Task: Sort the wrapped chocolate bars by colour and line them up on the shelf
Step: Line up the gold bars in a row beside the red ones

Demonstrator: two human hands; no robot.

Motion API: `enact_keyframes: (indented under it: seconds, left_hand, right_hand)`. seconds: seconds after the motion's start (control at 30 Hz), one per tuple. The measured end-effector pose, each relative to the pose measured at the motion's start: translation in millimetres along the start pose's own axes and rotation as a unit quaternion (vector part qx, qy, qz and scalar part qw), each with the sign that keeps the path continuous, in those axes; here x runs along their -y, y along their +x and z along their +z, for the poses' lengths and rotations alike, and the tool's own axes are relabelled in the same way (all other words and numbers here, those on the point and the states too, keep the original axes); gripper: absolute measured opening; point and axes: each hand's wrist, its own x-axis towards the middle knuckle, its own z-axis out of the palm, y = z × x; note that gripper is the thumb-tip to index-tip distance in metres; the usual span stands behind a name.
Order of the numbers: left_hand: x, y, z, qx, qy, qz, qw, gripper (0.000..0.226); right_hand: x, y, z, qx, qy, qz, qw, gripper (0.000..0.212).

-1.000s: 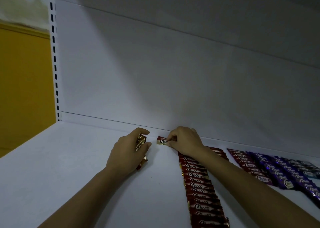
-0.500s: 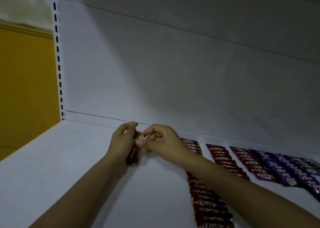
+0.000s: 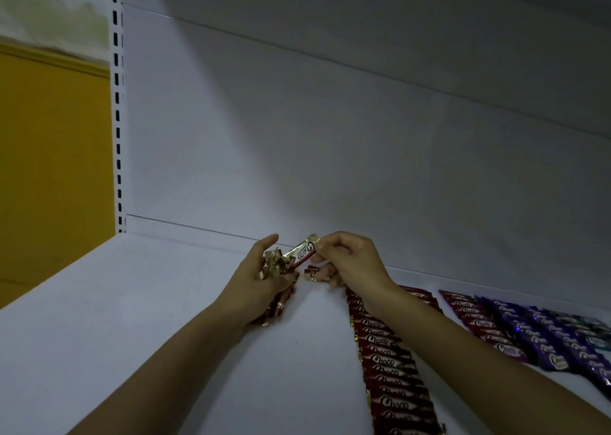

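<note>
The red-wrapped bar (image 3: 302,252) hangs tilted in the air between the two hands. Its upper end is pinched between thumb and forefinger of the right hand (image 3: 353,259). Its lower end sits among the bundle of red bars (image 3: 273,264), which the left hand (image 3: 256,289) grips in curled fingers just above the shelf (image 3: 132,319). The step in hand appears to be drawing one bar free for placing. Pull along the bar's length, so that the neighbouring wrappers do not drag out with it, and keep the left-hand grip firm on the bundle. The red row (image 3: 393,368) runs from beneath the right hand back along the right forearm. One bar (image 3: 312,273) lies flat just under the right fingers, and is likely the far end of that row. Lay the drawn bar beyond it, label up and square to the row, overlapped as the others are. The purple rows (image 3: 545,342) lie well to the right of the right hand; keep red bars out of them.
</note>
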Motion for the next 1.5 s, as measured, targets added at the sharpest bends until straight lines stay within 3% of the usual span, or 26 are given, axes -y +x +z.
enact_keyframes:
  seconds: [0.1, 0.2, 0.3, 0.43, 0.53, 0.6, 0.7, 0.73, 0.9, 1.03, 1.3, 1.5]
  left_hand:
    - [-5, 1, 3, -0.035, -0.024, 0.004, 0.999, 0.026]
    - [-5, 1, 6, -0.057, -0.014, 0.011, 0.998, 0.028]
    - [-5, 0, 7, -0.067, 0.003, 0.02, 0.998, 0.027]
    - [-5, 0, 7, -0.078, 0.025, 0.032, 0.996, 0.026]
    - [-5, 0, 3, -0.093, 0.068, 0.045, 0.992, 0.025]
    - [-3, -1, 1, -0.095, 0.109, 0.065, 0.987, 0.023]
    - [-1, -4, 1, -0.079, 0.205, 0.101, 0.97, 0.021]
    - [-1, -5, 2, -0.071, 0.225, 0.107, 0.966, 0.021]
    - [-2, -7, 4, -0.055, 0.266, 0.113, 0.956, 0.019]
    - [-2, -6, 2, -0.056, 0.252, 0.11, 0.96, 0.02]
    - [1, -5, 2, -0.046, 0.258, 0.107, 0.959, 0.021]
    - [-1, -4, 3, -0.047, 0.266, 0.105, 0.957, 0.019]
  right_hand:
    - [-4, -2, -9, -0.001, 0.0, 0.017, 1.0, 0.007]
    - [-9, -3, -16, -0.002, 0.001, 0.03, 1.0, 0.005]
    - [-11, -1, -21, 0.01, -0.064, -0.017, 0.998, 0.013]
    - [-9, -2, -21, 0.155, -0.193, -0.073, 0.966, 0.023]
    - [-10, -2, -24, 0.113, -0.265, -0.086, 0.954, 0.019]
    - [-11, -4, -27, 0.112, -0.353, -0.086, 0.925, 0.02]
    - [-14, -13, -28, 0.186, -0.479, -0.082, 0.854, 0.025]
    - [-15, -14, -28, 0.195, -0.488, -0.084, 0.847, 0.023]
    - [-22, 0, -24, 0.137, -0.474, -0.097, 0.865, 0.013]
    - [-30, 19, -20, 0.043, -0.515, -0.125, 0.847, 0.009]
    - [-39, 33, -20, 0.048, -0.545, -0.112, 0.83, 0.028]
    - [-40, 31, -23, 0.042, -0.536, -0.115, 0.835, 0.023]
